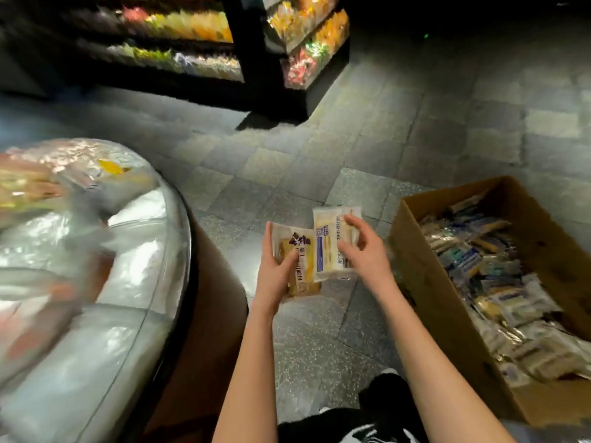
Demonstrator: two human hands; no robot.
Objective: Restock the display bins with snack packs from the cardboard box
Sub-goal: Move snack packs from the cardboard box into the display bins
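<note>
Snack pack (303, 278) gripped in left hand (276, 270), second pack (326, 251) held by right hand (361, 254), overlapping.

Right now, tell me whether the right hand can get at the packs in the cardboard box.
Probably yes: the cardboard box stands open just beside the right hand, with nothing between them, though that hand holds a blue-striped pack.

Left forearm (252, 362) and right forearm (425, 346) bare, reaching forward, hands near each other. Left hand (276, 266) holds yellow-and-purple plastic snack pack (302, 276), thumb across its front. Right hand (363, 255) grips pale blue-labelled plastic snack pack (329, 247), fingers loosely spread.
</note>
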